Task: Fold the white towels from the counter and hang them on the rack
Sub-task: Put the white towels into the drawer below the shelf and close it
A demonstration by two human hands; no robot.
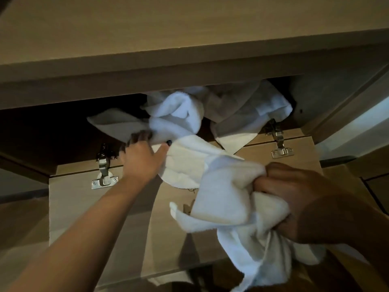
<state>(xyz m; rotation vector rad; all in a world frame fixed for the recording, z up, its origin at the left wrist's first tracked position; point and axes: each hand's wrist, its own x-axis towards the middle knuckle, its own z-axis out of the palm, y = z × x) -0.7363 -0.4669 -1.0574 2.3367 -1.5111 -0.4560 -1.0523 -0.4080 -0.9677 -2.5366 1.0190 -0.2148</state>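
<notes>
A heap of crumpled white towels (179, 114) lies inside an open wooden cabinet compartment. My left hand (140, 158) reaches up to the heap, its fingers curled into the lower edge of a towel there. My right hand (294, 199) grips a bunched white towel (223, 197) that hangs out of the compartment and trails down past my wrist. Another towel (252, 110) sits further right in the compartment, partly in shadow.
The cabinet door (105, 218) hangs folded down on two metal hinges (104, 167), right below my arms. A thick wooden shelf edge (189, 66) overhangs the compartment. A pale wall strip (357, 127) shows at the right.
</notes>
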